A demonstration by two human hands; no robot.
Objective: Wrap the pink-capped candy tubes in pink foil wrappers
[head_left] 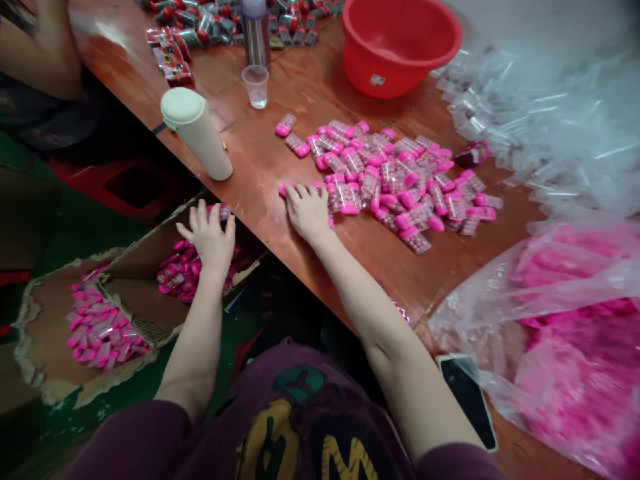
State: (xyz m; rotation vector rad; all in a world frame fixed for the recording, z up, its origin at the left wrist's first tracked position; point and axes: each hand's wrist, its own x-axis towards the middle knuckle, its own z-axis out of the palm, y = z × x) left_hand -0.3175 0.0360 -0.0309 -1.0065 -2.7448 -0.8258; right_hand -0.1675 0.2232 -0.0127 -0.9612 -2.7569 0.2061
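My left hand (210,239) is over a cardboard box below the table edge, fingers spread. A small clear bottle with a pink cap (219,211) shows just beyond its fingers; I cannot tell whether they touch. My right hand (309,212) is palm down on the table, fingers curled over small pink-capped bottles. One pink end (285,189) sticks out past its fingertips, and the rest is hidden beneath the hand. To its right spreads a heap of similar bottles (370,187) filled with pink beads. More bottles (180,270) lie inside the box under my left hand.
A cream tumbler (197,133), a plastic cup (257,87) and a red basin (400,47) stand on the table. Clear empty bottles (565,120), a bag of pink pieces (575,347) and a phone (467,400) are right. Another person's arm (45,53) shows upper left.
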